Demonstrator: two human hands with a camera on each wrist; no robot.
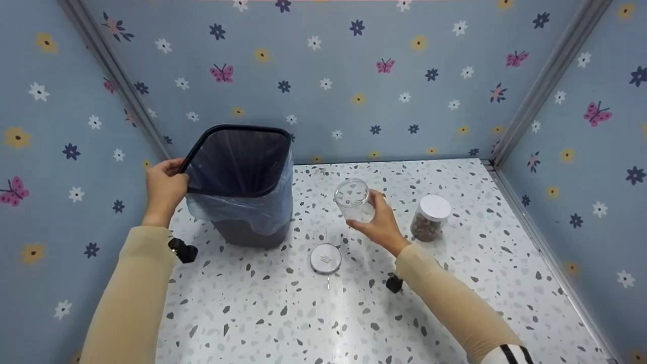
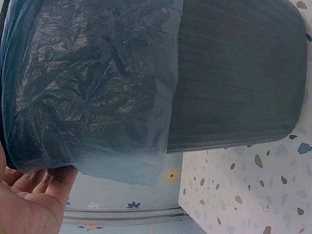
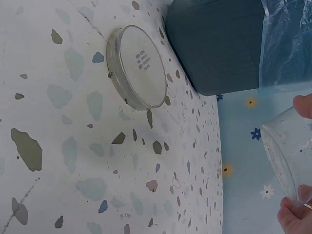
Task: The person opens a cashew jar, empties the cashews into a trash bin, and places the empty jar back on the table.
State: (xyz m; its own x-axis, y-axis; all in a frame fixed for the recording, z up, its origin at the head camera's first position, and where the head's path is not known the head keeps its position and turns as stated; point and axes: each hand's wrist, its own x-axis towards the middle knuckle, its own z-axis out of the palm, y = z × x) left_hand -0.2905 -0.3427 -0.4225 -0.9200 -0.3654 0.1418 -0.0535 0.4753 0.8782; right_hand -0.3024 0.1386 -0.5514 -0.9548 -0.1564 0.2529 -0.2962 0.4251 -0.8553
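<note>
A dark grey trash bin [image 1: 247, 232] stands at the left, lined with a translucent blue bag [image 1: 270, 215] folded over its black rim. My left hand [image 1: 166, 192] grips that rim at its left side; in the left wrist view its fingers [image 2: 58, 183] bend under the bag's edge. My right hand [image 1: 381, 225] holds a clear, uncapped jar [image 1: 351, 199] above the table, right of the bin. The right wrist view cuts off part of this jar [image 3: 292, 151]. Between bin and right hand, a flat round lid [image 1: 325, 259] with small print lies on the table.
A second jar [image 1: 427, 222], with a white lid and brown pieces inside, stands right of my right hand. The speckled table [image 1: 283, 313] is bounded by flower-patterned walls [image 1: 323, 91] at the back and both sides.
</note>
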